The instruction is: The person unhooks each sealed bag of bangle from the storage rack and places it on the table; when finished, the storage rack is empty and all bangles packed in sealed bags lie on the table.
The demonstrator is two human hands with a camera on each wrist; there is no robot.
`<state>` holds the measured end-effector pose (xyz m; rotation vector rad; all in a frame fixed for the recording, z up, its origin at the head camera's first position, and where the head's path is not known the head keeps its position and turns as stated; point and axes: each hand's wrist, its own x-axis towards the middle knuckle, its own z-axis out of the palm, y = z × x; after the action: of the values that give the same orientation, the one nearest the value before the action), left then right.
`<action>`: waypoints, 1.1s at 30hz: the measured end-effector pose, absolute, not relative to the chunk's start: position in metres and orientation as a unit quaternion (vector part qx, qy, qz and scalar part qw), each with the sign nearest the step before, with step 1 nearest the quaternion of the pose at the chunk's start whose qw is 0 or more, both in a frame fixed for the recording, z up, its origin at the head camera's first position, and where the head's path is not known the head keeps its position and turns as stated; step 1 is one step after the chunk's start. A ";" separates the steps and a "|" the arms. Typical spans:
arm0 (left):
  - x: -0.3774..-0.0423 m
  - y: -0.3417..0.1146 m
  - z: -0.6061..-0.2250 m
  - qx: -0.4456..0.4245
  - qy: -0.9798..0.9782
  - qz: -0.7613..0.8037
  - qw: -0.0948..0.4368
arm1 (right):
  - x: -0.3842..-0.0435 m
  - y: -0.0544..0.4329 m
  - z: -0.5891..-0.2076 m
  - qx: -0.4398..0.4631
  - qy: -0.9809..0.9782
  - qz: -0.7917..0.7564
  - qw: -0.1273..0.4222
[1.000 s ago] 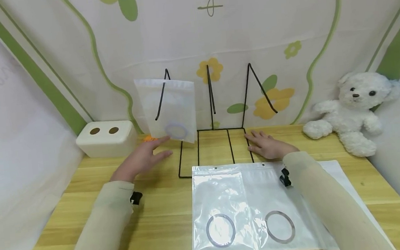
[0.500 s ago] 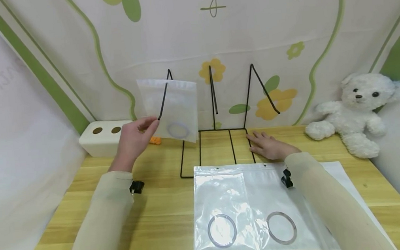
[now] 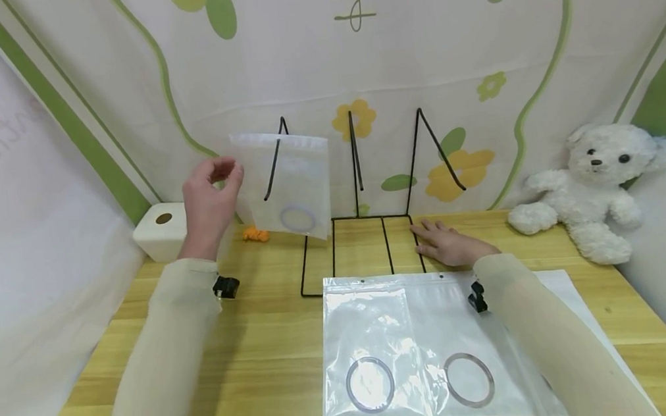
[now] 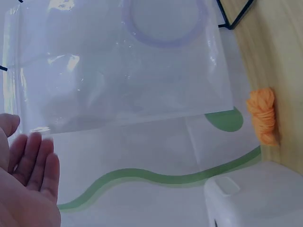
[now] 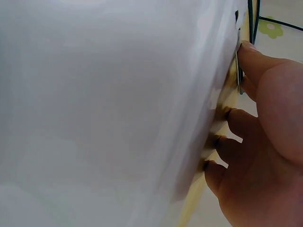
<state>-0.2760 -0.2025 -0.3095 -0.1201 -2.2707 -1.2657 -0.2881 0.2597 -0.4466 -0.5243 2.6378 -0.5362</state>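
A clear zip bag (image 3: 297, 178) with a pale purple ring (image 3: 297, 218) inside hangs on the left hook of a black wire rack (image 3: 371, 216). My left hand (image 3: 210, 195) is raised beside this bag's upper left edge, fingers loosely bent and holding nothing. In the left wrist view, the left hand's fingers (image 4: 35, 163) are just off the bag's top corner. My right hand (image 3: 452, 244) lies with fingers spread over the right side of the rack's base. Two flat zip bags, one with a purple ring (image 3: 369, 384), one with a brownish ring (image 3: 469, 380), lie before the rack.
A white box (image 3: 160, 231) with round holes stands at the back left, partly behind my left hand. Near it lies an orange yarn bundle (image 3: 255, 234). A white teddy bear (image 3: 596, 191) sits at the right. More bags lie under my right forearm. A printed cloth (image 3: 295, 52) hangs behind.
My left hand has risen from the hanging bag's lower edge, past the hook's tip, to its upper left edge. The right hand has stayed on the rack's base.
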 end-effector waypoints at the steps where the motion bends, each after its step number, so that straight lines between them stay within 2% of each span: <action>1: -0.279 -0.202 -0.307 -0.046 -0.839 -0.467 0.277 | -0.288 0.260 -0.446 -0.188 0.943 -0.190 0.198; 6: -0.288 -0.203 -0.297 -0.048 -0.839 -0.454 0.295 | -0.289 0.259 -0.445 -0.189 0.943 -0.187 0.199; 21: -0.288 -0.203 -0.289 -0.036 -0.854 -0.457 0.245 | -0.290 0.260 -0.450 -0.194 0.945 -0.182 0.191; 33: -0.280 -0.203 -0.284 -0.013 -0.849 -0.474 0.232 | -0.290 0.261 -0.451 -0.191 0.944 -0.188 0.192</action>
<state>-0.2802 -0.2026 -0.2839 -0.0365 -2.3343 -1.3040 -0.2898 0.2614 -0.4510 -0.5360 2.6496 -0.5288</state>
